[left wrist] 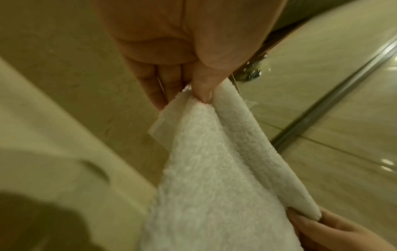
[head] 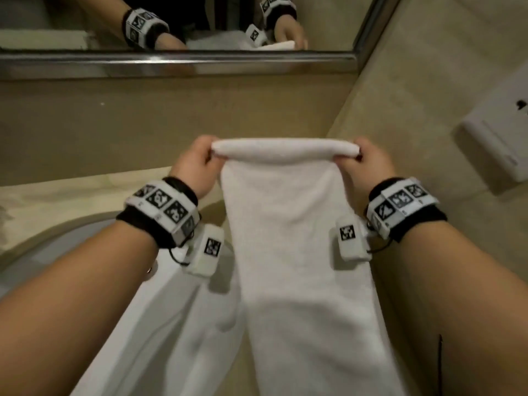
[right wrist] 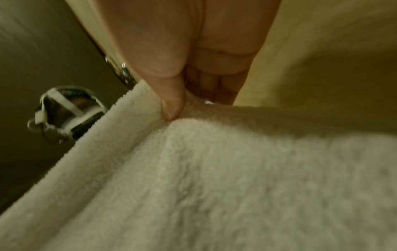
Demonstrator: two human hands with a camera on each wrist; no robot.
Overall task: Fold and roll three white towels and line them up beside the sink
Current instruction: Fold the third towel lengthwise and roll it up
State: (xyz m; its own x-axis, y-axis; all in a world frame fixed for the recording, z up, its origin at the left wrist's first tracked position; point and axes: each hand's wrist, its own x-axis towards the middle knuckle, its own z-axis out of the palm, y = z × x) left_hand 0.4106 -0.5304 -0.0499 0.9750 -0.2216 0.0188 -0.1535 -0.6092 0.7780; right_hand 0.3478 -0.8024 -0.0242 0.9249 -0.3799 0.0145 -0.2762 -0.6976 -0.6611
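A long folded white towel [head: 297, 252] stretches from the near edge toward the wall, its far end turned over into a short roll [head: 285, 148]. My left hand [head: 197, 164] pinches the roll's left end and my right hand [head: 363, 161] pinches its right end. The left wrist view has the left thumb [left wrist: 203, 88] pressed into the towel [left wrist: 214, 169], with the right hand [left wrist: 335, 231] at the far end. My right thumb [right wrist: 171, 101] digs into the towel fold [right wrist: 214, 169] in the right wrist view. A second white towel [head: 177, 324] lies under my left forearm.
The beige counter [head: 114, 132] runs to a mirror [head: 171, 21] with a metal frame along the back wall. The white sink rim [head: 43, 247] curves at the left. A white box [head: 503, 138] sits on the right wall. A chrome fitting [right wrist: 64, 115] shows beside the towel.
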